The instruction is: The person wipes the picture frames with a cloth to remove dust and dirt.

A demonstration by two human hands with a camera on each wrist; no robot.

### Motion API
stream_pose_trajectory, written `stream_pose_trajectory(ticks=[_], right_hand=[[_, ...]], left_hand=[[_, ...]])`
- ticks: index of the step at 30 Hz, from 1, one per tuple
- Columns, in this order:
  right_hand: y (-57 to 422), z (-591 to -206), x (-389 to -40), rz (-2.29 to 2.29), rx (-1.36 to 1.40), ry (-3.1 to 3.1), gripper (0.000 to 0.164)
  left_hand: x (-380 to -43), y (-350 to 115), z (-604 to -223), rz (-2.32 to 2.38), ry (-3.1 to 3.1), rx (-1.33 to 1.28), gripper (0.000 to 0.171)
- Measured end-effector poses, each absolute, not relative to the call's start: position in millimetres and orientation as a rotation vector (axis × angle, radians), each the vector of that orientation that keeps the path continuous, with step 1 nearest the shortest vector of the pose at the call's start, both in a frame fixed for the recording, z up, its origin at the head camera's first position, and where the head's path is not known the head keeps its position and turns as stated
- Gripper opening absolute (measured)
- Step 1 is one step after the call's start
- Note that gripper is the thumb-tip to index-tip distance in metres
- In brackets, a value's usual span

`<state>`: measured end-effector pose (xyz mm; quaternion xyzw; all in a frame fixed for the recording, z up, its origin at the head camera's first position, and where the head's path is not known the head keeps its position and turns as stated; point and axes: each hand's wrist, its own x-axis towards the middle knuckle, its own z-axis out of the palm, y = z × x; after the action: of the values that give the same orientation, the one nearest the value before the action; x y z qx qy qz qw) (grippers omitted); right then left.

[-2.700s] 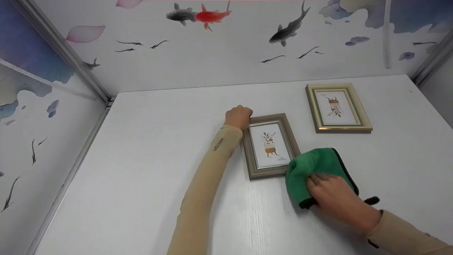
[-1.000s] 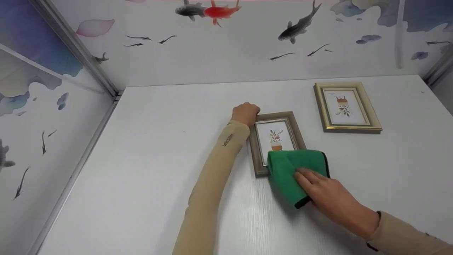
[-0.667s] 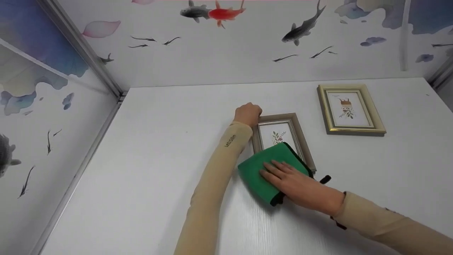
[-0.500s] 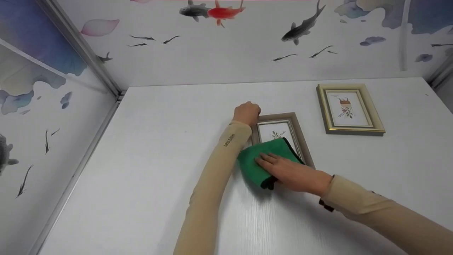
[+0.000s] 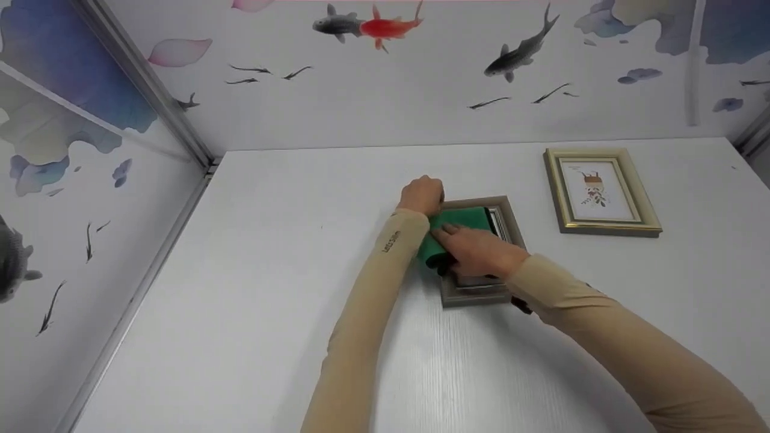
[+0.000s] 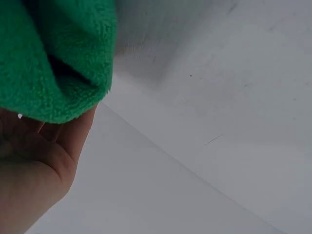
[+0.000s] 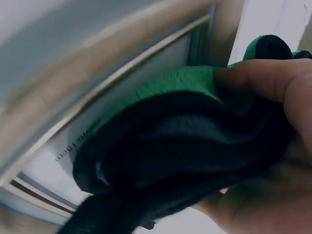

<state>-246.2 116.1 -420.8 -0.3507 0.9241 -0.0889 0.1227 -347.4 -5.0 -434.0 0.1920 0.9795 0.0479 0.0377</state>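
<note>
A taupe picture frame [image 5: 478,299] with a silver inner edge lies face up on the white table. At its upper left corner my left hand [image 5: 422,195] grips the border; the fingertips are hidden in the head view. My right hand [image 5: 475,248] holds a folded green cloth [image 5: 466,221] with black edging against the upper left part of the glass, covering most of the print. In the right wrist view, the thumb and fingers of the right hand [image 7: 287,92] pinch the bunched cloth [image 7: 185,83]. The cloth [image 6: 63,87] partly hides the left hand [image 6: 44,170] in the left wrist view.
A second picture frame [image 5: 640,192], gold-coloured with a plant print, lies at the back right of the table [image 5: 240,300]. Behind stands a wall [image 5: 385,90] painted with fish. A side panel [image 5: 66,252] rises along the left edge.
My right hand has moved the cloth from the frame's lower right corner across the lower part, then up towards the upper left. The left hand stays at the corner.
</note>
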Motion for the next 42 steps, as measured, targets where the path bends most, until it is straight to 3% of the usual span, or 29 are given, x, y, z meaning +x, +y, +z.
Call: stream_pose_trajectory(ticks=[4, 13, 23, 42], right_hand=[[117, -425, -248, -0.239, -1.151, 2.779, 0.041], [137, -424, -219, -0.344, -1.423, 2.681, 0.034], [156, -396, -184, -0.236, -1.344, 2.416, 0.057], [121, -418, -241, -0.019, -1.153, 2.838, 0.058]], left_hand=[[-347, -2, -434, 0.128, 3.025, 0.556, 0.020], [-343, -1, -433, 0.098, 3.053, 0.528, 0.021], [-345, -4, -434, 0.119, 3.042, 0.509, 0.019], [-353, -18, -430, 0.438, 2.853, 0.514, 0.020]])
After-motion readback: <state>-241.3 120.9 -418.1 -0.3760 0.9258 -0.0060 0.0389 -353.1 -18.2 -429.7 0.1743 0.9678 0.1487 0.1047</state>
